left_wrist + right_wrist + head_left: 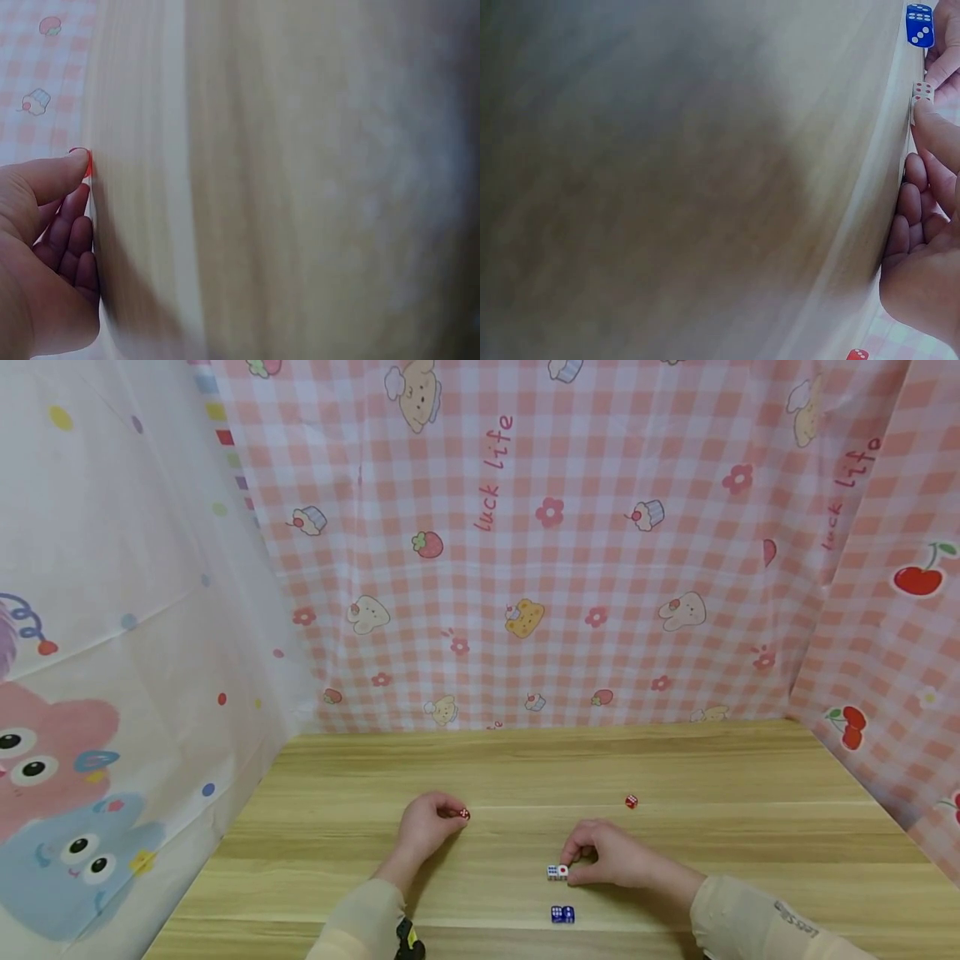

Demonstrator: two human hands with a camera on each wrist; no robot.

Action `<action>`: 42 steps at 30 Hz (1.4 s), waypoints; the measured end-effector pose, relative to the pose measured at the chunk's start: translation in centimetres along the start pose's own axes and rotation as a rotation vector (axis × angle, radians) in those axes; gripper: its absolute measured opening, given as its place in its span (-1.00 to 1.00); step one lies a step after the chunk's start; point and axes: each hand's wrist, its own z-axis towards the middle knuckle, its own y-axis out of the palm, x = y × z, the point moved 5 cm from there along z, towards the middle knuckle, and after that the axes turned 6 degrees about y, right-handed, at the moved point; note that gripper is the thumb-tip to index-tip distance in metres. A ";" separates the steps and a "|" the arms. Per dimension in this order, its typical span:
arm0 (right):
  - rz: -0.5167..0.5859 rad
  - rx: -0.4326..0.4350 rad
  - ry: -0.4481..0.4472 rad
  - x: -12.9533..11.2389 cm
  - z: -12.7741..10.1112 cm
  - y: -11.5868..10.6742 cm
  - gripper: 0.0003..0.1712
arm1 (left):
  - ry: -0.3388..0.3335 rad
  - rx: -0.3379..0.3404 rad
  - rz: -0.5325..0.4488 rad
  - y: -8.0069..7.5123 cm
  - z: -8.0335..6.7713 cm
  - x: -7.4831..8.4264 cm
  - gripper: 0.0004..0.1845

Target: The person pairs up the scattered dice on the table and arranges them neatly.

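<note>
My left hand point(429, 825) pinches a red die point(464, 814) between thumb and fingertips, low over the table. In the left wrist view the thumb covers most of this die point(89, 163). Right of centre, two white dice stand side by side, touching. My right hand point(611, 856) has thumb and finger on the right white die point(563, 870), which shows a single red dot. The left white die point(552, 872) has blue dots on top. Nearer to me sits a pair of blue dice point(562, 915), also side by side. A second red die point(632, 802) lies beyond my right hand.
The wooden table point(360, 768) ends at a pink checked cloth point(555, 568) hung behind it. Another cloth with cherries point(885, 635) hangs at the right, and a white one with cartoon figures point(187, 693) at the left.
</note>
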 end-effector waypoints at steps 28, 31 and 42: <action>0.019 -0.013 0.002 -0.1 -0.1 0.0 -0.83 | 0.115 -0.158 -0.021 4.1 -0.5 3.9 -0.92; 0.020 -0.015 0.004 -0.1 -0.1 -0.1 -0.83 | 0.116 -0.172 -0.014 4.5 -0.5 4.3 -0.92; 0.035 -0.016 -0.039 -0.1 -0.2 -0.3 -0.81 | 0.147 -0.197 -0.028 5.8 -0.6 5.6 -0.93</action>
